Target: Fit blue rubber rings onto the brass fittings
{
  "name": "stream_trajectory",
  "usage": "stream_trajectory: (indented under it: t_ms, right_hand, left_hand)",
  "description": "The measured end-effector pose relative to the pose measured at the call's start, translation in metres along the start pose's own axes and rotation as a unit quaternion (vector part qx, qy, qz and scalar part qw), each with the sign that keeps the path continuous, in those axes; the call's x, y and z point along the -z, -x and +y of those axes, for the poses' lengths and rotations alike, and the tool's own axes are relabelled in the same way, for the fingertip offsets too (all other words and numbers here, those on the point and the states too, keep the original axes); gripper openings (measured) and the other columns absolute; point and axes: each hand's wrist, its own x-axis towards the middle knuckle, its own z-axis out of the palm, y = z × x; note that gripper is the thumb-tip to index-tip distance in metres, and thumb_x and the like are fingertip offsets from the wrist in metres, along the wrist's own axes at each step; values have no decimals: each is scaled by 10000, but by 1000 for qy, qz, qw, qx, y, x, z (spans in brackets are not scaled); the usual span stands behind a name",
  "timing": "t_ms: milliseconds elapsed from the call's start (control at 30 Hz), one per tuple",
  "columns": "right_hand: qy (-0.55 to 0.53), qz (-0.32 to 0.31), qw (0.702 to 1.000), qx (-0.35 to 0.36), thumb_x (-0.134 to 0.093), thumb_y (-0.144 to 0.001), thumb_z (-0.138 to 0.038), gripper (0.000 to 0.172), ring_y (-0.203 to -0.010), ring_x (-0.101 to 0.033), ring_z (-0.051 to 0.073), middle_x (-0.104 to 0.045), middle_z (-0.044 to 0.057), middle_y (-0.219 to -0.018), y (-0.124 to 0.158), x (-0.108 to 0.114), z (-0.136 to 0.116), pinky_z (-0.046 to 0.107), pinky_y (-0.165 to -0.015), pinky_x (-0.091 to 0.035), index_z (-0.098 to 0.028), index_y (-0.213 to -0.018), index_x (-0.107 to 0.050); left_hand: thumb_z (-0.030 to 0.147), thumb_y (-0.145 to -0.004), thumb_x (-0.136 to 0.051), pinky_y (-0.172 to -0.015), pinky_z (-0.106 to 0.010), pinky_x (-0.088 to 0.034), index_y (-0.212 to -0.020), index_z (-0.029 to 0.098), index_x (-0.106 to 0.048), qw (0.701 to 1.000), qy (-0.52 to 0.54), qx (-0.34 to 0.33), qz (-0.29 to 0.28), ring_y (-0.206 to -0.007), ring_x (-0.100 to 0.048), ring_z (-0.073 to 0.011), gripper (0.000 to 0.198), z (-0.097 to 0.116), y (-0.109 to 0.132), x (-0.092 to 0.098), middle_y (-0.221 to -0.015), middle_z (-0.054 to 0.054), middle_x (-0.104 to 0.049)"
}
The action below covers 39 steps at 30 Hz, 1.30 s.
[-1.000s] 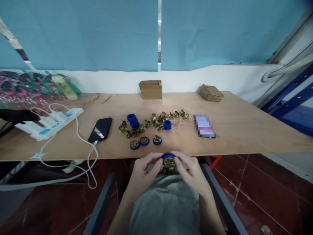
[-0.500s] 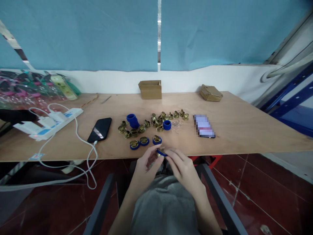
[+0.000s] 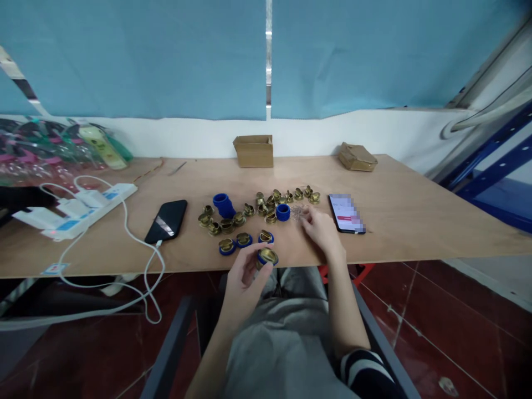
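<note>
My left hand (image 3: 243,280) grips a brass-coloured round fitting (image 3: 268,255) with a blue ring around it, just off the table's front edge. At the small pile of thin shiny wire-like pieces (image 3: 297,212), my right hand (image 3: 319,226) has its fingertips brought together; whatever lies between them is too small to make out. Beside that pile stands a short stack of blue rings (image 3: 283,212). A taller, leaning blue ring stack (image 3: 224,205) is farther left. Several bare brass fittings (image 3: 227,226) lie around the stacks. In front are three fittings with blue rings (image 3: 244,239).
A black phone (image 3: 167,221) on a white cable lies left, near a power strip (image 3: 89,210). Another phone (image 3: 347,213) with a lit screen lies right. An open cardboard box (image 3: 255,152) and a brown packet (image 3: 357,157) stand at the back. Bottles (image 3: 102,145) crowd the far left.
My right hand has let go of the ringed fitting and moved forward and right to the pile of thin pieces. My left hand keeps the fitting, now turned with its brass face up.
</note>
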Motion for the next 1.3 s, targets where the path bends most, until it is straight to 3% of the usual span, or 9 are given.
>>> stream_trajectory:
  t_ms: [167, 300, 600, 800, 900, 1100, 1300]
  right_hand:
    - [45, -67, 997, 16, -580, -969, -179, 129, -1000, -695, 277, -751, 147, -1119, -6, -1, 0, 307, -795, -420, -174, -1080, -646]
    - [48, -96, 994, 28, -575, -986, -168, 142, -986, -696, 261, -759, 134, -1089, -3, 2, -3, 289, -782, -405, -165, -1116, -632]
    - [36, -110, 992, 45, -595, -983, -161, 50, -882, -700, 234, -769, 98, -967, 22, 4, -3, 283, -714, -380, -173, -999, -641]
    - [17, -109, 993, 51, -519, -1061, -267, 139, -897, -721, 221, -776, 84, -983, 40, 13, -10, 274, -722, -406, -186, -1005, -616]
    - [16, -126, 991, 51, -616, -1026, -347, 172, -886, -730, 221, -783, 80, -958, 39, 13, -15, 270, -713, -416, -176, -1005, -624]
    - [48, -143, 988, 22, -697, -970, -334, 192, -905, -732, 292, -782, 161, -945, 29, 3, -21, 310, -688, -396, -145, -976, -663]
    - [48, -163, 985, 30, -706, -960, -305, 164, -870, -723, 267, -776, 130, -880, 26, 6, -22, 300, -674, -393, -159, -896, -670]
  left_hand:
    - [304, -910, -728, -1015, -336, -551, -1151, 227, -680, 999, -8, 17, -26, -1135, -708, -218, 258, 1, 1, 0, -1243, -94, -739]
    - [297, -920, -709, -1027, -337, -540, -1155, 229, -671, 999, -9, 23, -37, -1147, -697, -213, 248, 3, 3, -1, -1267, -92, -728]
    - [278, -911, -705, -1047, -348, -524, -1138, 219, -667, 998, -12, 33, -46, -1182, -685, -225, 239, 7, 3, -1, -1272, -101, -726]
    - [268, -907, -712, -1055, -346, -518, -1142, 223, -664, 998, -15, 32, -54, -1194, -682, -222, 244, 6, 3, 0, -1279, -96, -725]
    - [265, -908, -712, -1044, -343, -523, -1138, 219, -663, 998, -17, 24, -55, -1182, -688, -224, 240, 5, 3, 1, -1269, -98, -727]
    - [272, -922, -693, -1067, -374, -513, -1166, 216, -660, 996, -34, 24, -78, -1203, -676, -240, 252, 5, 3, 2, -1283, -110, -717]
    - [246, -919, -692, -1045, -367, -519, -1171, 218, -663, 996, -36, 14, -85, -1206, -671, -245, 255, 4, 4, 1, -1287, -109, -716]
